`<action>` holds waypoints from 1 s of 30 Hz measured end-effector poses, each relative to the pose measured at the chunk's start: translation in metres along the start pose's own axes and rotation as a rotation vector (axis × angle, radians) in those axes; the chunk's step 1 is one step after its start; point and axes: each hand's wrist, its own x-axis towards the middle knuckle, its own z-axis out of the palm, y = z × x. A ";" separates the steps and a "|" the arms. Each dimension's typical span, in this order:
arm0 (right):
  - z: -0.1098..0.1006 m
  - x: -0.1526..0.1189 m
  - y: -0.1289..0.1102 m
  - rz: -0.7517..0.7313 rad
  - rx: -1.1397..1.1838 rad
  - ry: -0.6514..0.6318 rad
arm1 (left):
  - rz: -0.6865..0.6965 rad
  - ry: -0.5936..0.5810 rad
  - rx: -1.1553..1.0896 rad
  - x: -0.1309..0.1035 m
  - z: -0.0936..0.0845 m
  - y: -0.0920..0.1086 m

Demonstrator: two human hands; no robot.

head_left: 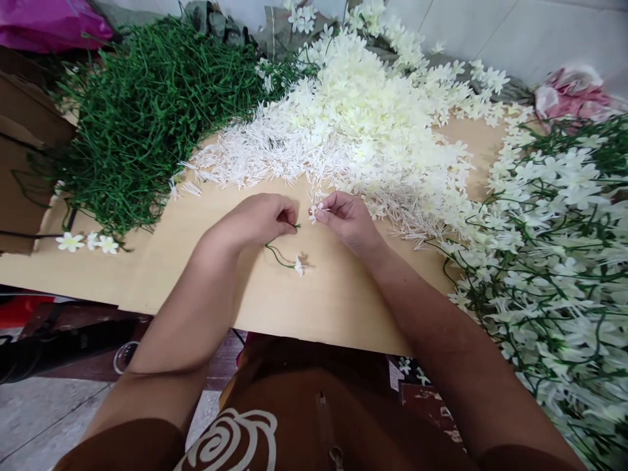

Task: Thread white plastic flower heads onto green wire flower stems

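Left fingers (290, 212) pinch branching green plastic-looking stem (279, 260) | right fingers (324, 215) pinch white petalled blossom (313, 218), unattached | below them: one flowered tip (299, 265)

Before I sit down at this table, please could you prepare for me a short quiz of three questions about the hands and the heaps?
1. True or false: the left hand is empty.
2. Fill the blank: as the person sees it, the heap of green stems lies to the ____ of the heap of white flowers.
3. What does the right hand hold?

Key:
1. False; it holds a green stem.
2. left
3. a small white flower
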 end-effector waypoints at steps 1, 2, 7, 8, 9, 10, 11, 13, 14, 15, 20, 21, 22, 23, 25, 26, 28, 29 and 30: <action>-0.001 0.000 0.000 -0.008 -0.015 0.021 | 0.010 0.020 0.030 0.002 0.003 0.002; -0.002 0.001 -0.001 -0.011 -0.025 0.038 | 0.020 0.038 0.038 0.003 0.006 0.004; -0.005 0.000 -0.005 0.007 -0.036 0.010 | 0.051 0.023 -0.242 0.006 0.008 0.004; -0.005 0.000 -0.005 0.005 -0.030 0.002 | 0.055 0.020 -0.329 0.007 0.009 0.005; -0.005 0.000 -0.005 0.003 -0.017 -0.002 | 0.062 0.019 -0.409 0.007 0.010 0.006; -0.005 0.000 -0.005 0.005 0.000 -0.001 | 0.072 0.019 -0.475 0.008 0.011 0.007; -0.005 0.001 -0.004 0.014 0.019 0.002 | 0.082 0.019 -0.527 0.008 0.012 0.009; -0.007 0.001 -0.004 0.040 0.050 0.004 | 0.096 0.016 -0.600 0.009 0.015 0.013; -0.007 0.002 -0.003 0.051 0.059 0.002 | 0.093 0.019 -0.627 0.009 0.016 0.015; -0.008 0.002 -0.003 0.058 0.065 0.000 | 0.085 0.025 -0.651 0.009 0.017 0.016; -0.011 0.003 -0.004 0.073 0.116 0.003 | 0.043 0.088 -0.736 0.010 0.021 0.020; -0.011 0.003 -0.004 0.071 0.123 0.008 | 0.035 0.103 -0.743 0.010 0.022 0.021; -0.010 0.004 -0.005 0.068 0.127 0.013 | 0.028 0.116 -0.748 0.011 0.023 0.021; -0.010 0.004 -0.005 0.063 0.128 0.020 | 0.020 0.130 -0.755 0.011 0.023 0.022; -0.010 0.004 -0.005 0.056 0.136 0.039 | 0.008 0.152 -0.770 0.013 0.024 0.022; -0.010 0.005 -0.005 0.055 0.144 0.048 | 0.003 0.161 -0.775 0.013 0.025 0.022; -0.010 0.005 -0.005 0.055 0.163 0.060 | -0.006 0.173 -0.776 0.014 0.025 0.022; -0.010 0.005 -0.005 0.055 0.168 0.063 | -0.009 0.175 -0.776 0.014 0.025 0.022; -0.010 0.005 -0.005 0.054 0.170 0.065 | -0.010 0.171 -0.777 0.014 0.025 0.022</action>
